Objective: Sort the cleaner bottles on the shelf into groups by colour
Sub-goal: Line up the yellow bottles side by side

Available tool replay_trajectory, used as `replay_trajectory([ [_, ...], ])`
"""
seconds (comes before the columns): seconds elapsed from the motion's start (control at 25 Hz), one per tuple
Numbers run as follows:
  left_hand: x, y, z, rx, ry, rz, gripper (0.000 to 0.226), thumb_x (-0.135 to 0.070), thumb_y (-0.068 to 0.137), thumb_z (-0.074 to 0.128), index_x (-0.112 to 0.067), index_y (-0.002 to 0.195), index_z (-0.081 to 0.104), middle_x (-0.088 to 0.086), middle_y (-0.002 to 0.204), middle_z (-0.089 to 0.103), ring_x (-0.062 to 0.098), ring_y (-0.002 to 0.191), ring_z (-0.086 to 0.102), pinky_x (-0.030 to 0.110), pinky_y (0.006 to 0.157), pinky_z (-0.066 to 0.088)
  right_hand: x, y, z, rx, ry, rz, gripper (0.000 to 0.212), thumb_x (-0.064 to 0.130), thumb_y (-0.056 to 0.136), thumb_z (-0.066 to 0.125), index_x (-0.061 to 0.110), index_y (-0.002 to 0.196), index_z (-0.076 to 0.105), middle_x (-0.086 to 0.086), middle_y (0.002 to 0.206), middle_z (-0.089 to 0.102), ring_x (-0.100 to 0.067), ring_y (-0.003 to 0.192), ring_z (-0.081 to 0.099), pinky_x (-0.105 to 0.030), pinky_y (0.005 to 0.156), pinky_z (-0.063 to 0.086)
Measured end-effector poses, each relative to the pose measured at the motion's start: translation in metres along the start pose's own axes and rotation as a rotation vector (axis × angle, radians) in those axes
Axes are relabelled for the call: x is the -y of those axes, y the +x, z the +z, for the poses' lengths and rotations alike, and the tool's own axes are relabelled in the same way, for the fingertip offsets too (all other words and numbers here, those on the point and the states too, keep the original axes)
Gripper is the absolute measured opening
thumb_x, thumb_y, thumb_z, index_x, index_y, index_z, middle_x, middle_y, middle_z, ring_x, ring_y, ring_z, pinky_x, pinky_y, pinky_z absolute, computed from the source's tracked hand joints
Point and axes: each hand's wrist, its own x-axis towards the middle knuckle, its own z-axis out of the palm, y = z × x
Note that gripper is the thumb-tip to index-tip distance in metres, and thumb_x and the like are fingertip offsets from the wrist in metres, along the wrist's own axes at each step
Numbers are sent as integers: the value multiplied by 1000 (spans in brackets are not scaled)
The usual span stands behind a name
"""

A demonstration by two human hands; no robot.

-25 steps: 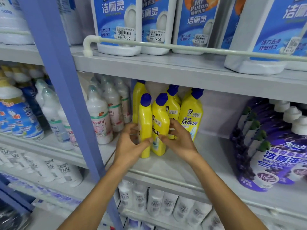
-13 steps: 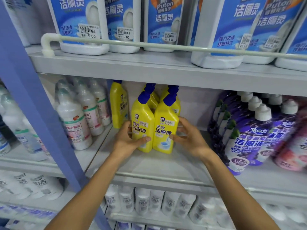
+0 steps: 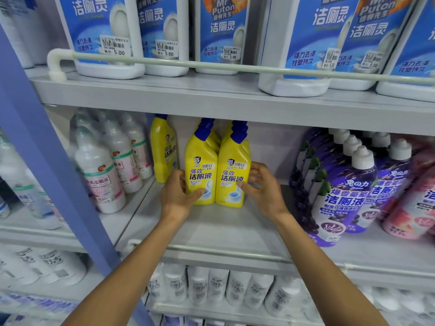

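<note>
Two yellow cleaner bottles with blue caps stand side by side on the middle shelf [image 3: 226,231], labels facing me. My left hand [image 3: 179,196] grips the left yellow bottle [image 3: 200,170] from its left side, thumb across the label. My right hand [image 3: 261,189] grips the right yellow bottle [image 3: 231,170] from its right side. More yellow bottles stand partly hidden behind the pair. Another yellow bottle [image 3: 163,151] stands further back to the left, turned sideways.
White bottles with pink labels [image 3: 103,170] fill the shelf's left part. Purple bottles [image 3: 341,191] and pink ones [image 3: 414,203] stand at the right. White bottles with blue labels [image 3: 106,31] sit on the upper shelf behind a rail. A blue upright post [image 3: 47,161] runs at left.
The front yellow bottles have been turned from side-on to label-forward and set close together. My hands stay at their sides; the view has shifted right.
</note>
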Motion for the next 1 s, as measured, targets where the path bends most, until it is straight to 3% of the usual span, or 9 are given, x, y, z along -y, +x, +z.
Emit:
replay_trajectory([
  [0.16, -1, 0, -1, 21, -2, 5, 55, -30, 61, 96, -24, 97, 55, -9, 87, 71, 11, 77, 68, 34, 65, 56, -4, -2, 3, -16, -5, -17, 46, 8, 84, 82, 12, 125, 61, 8, 112, 72, -4, 96, 69, -14, 79, 53],
  [0.28, -7, 0, -9, 37, -151, 0, 41, -23, 71, 91, -18, 97, 61, -6, 85, 72, 6, 74, 70, 29, 65, 56, -5, -2, 3, -14, -1, -28, 46, 9, 85, 82, 15, 124, 60, 9, 112, 71, -5, 97, 69, -14, 80, 53],
  [0.4, -26, 11, -23, -335, -354, 14, 23, -16, 84, 81, -5, 97, 66, -6, 80, 68, -9, 64, 60, 12, 63, 46, -7, 0, 3, -7, 10, -34, 45, 8, 85, 81, 19, 123, 59, 11, 111, 71, -5, 97, 69, -17, 81, 56],
  [0.52, -41, 54, -45, -552, -405, 36, 34, -13, 78, 84, -9, 102, 60, 0, 87, 63, -2, 71, 59, 21, 71, 51, -9, 1, 2, -7, 34, -31, 45, 5, 85, 80, 16, 123, 59, 7, 110, 72, -1, 94, 70, -14, 78, 54],
  [0.6, -44, 89, -50, -469, -302, 52, 44, -17, 70, 87, -18, 102, 56, 0, 94, 62, 13, 82, 61, 36, 80, 55, -11, 0, 2, -7, 48, -27, 44, 5, 85, 80, 15, 123, 60, 5, 112, 73, -5, 95, 71, -16, 79, 55],
  [0.68, -39, 113, -49, -327, -63, 9, 48, -29, 67, 85, -19, 105, 58, 0, 97, 65, 21, 87, 64, 39, 82, 56, -11, 0, 3, -6, 72, -24, 44, 4, 85, 80, 14, 124, 61, 5, 112, 73, -9, 96, 72, -18, 80, 56],
  [0.76, -28, 125, -48, -258, 28, -44, 52, -34, 65, 85, -20, 108, 61, 1, 101, 70, 25, 90, 67, 41, 86, 57, -10, -1, 3, 2, 102, -7, 43, 2, 86, 78, 12, 124, 60, 3, 112, 73, -8, 95, 72, -18, 79, 56],
  [0.88, -18, 122, -50, -235, -80, -40, 40, -21, 66, 87, -18, 99, 65, 4, 96, 73, 26, 85, 69, 50, 82, 59, -8, -2, 4, 7, 124, -4, 43, 1, 87, 76, 9, 126, 59, 2, 113, 72, -4, 94, 70, -16, 77, 55],
  [1.0, -21, 97, -59, -226, -249, -26, 36, -4, 71, 85, -13, 103, 69, 9, 98, 75, 24, 84, 71, 48, 84, 61, -10, -3, 5, 2, 124, -4, 43, 3, 88, 77, 11, 126, 60, 4, 114, 73, -9, 98, 71, -20, 80, 57],
])
